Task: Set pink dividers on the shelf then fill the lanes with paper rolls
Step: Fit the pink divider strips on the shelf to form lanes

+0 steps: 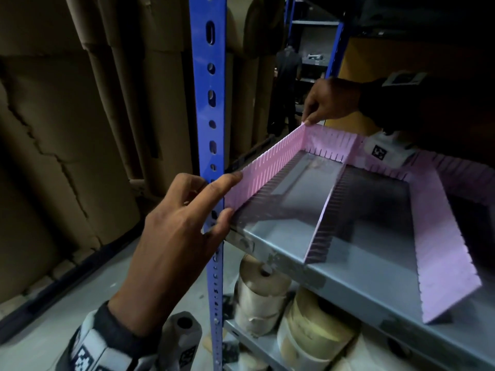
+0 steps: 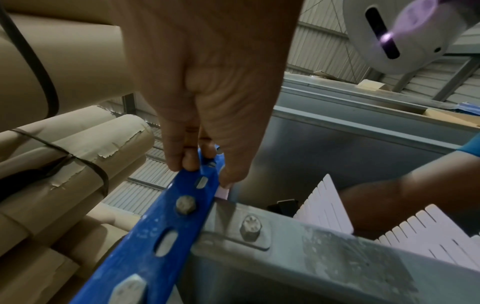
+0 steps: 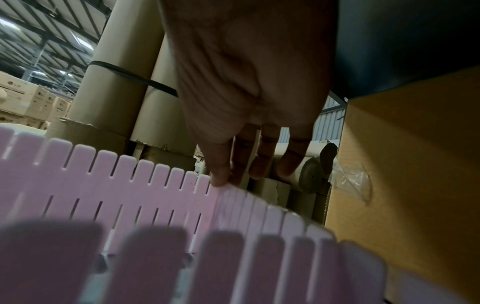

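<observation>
Starting at the left, the blue upright (image 1: pixel 207 108) of the rack is flanked by the left hand (image 1: pixel 176 226), whose fingers are spread and nearly straight; the thumb and fingertips are pressed against the near end of the leftmost pink divider (image 1: pixel 267 162), apparently to hold it snug along the shelf's side edge. Further in, the far corner of that divider is pinched lightly from above by the right hand (image 1: pixel 329 103), thumb and forefinger together, probably so that it seats against the back divider (image 1: pixel 329 143). Two more dividers (image 1: pixel 329 207) are stood upright across the grey shelf (image 1: pixel 348 279), forming lanes. No rolls have been placed yet; paper rolls (image 1: pixel 259 295) are stored below.
</observation>
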`<move>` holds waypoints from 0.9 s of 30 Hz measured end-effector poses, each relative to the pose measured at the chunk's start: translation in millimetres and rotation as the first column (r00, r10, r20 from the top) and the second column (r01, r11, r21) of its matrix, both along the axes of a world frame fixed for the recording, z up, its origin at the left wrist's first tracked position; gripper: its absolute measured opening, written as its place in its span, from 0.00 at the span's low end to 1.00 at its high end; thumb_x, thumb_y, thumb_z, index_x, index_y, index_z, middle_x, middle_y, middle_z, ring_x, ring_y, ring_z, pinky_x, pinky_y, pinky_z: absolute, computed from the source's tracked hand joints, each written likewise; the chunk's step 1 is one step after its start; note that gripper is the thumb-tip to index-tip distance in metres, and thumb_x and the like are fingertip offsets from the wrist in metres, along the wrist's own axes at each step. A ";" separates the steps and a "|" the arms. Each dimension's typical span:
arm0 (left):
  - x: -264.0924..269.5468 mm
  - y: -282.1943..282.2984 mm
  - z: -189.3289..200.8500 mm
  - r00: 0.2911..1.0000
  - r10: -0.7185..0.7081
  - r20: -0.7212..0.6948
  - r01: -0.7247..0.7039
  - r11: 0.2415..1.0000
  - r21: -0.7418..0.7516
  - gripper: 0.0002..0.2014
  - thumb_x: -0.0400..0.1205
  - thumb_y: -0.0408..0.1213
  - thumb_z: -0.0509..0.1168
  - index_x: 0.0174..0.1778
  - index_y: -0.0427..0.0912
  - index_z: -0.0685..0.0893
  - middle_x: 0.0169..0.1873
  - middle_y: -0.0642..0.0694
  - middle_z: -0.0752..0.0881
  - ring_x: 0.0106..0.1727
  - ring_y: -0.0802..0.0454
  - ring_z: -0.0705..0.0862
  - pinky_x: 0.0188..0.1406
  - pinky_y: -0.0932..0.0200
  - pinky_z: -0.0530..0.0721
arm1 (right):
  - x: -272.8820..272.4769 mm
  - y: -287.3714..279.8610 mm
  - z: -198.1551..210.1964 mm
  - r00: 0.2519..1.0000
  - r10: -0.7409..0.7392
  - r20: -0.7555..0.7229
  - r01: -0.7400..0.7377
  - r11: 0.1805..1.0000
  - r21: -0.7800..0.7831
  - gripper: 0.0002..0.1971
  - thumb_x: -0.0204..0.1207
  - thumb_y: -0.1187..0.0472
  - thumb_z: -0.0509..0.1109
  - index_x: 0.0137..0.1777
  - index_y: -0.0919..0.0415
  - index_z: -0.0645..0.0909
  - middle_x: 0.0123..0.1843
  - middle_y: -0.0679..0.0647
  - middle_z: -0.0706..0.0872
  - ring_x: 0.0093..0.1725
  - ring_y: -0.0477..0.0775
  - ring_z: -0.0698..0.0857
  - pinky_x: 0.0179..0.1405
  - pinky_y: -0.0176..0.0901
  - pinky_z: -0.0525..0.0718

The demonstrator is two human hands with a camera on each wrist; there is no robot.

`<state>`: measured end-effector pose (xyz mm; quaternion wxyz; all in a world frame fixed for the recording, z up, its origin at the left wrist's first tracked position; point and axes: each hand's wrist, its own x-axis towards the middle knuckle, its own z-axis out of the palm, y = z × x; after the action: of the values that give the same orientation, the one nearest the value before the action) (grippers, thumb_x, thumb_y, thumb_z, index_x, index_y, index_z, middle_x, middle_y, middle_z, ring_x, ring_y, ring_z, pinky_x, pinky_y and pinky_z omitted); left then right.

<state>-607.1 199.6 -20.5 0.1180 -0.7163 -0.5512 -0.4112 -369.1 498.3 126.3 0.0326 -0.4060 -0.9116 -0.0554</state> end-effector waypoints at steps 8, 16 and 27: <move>0.1 -5.5 -5.2 1.000 0.015 0.006 -0.015 0.999 -0.034 0.32 0.81 0.46 0.70 0.84 0.56 0.73 0.58 0.44 0.79 0.48 0.51 0.82 0.44 0.47 0.92 | -2.1 -12.3 3.3 0.999 -0.048 -0.009 0.048 0.998 -0.035 0.10 0.75 0.63 0.78 0.53 0.67 0.91 0.48 0.61 0.92 0.48 0.59 0.90 0.54 0.56 0.88; -4.3 -3.1 -10.6 0.998 0.034 -0.051 -0.036 0.999 -0.037 0.38 0.80 0.49 0.70 0.88 0.61 0.65 0.59 0.46 0.76 0.49 0.54 0.80 0.44 0.54 0.90 | -0.6 -15.7 3.6 0.999 -0.034 0.011 0.034 0.999 -0.016 0.10 0.75 0.63 0.77 0.53 0.68 0.91 0.48 0.62 0.92 0.46 0.59 0.90 0.53 0.57 0.89; -3.6 -2.9 -12.4 0.997 0.036 -0.061 -0.036 0.999 -0.002 0.41 0.80 0.51 0.69 0.89 0.61 0.60 0.58 0.47 0.73 0.48 0.57 0.76 0.43 0.61 0.83 | 5.7 -27.5 19.5 0.997 -0.078 0.025 0.078 0.997 0.022 0.09 0.78 0.62 0.74 0.55 0.62 0.91 0.51 0.55 0.93 0.47 0.49 0.87 0.49 0.40 0.77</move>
<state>-610.7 196.7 -32.9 0.1412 -0.7186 -0.5609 -0.3861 -363.4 470.8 145.9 0.0230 -0.4402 -0.8948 -0.0713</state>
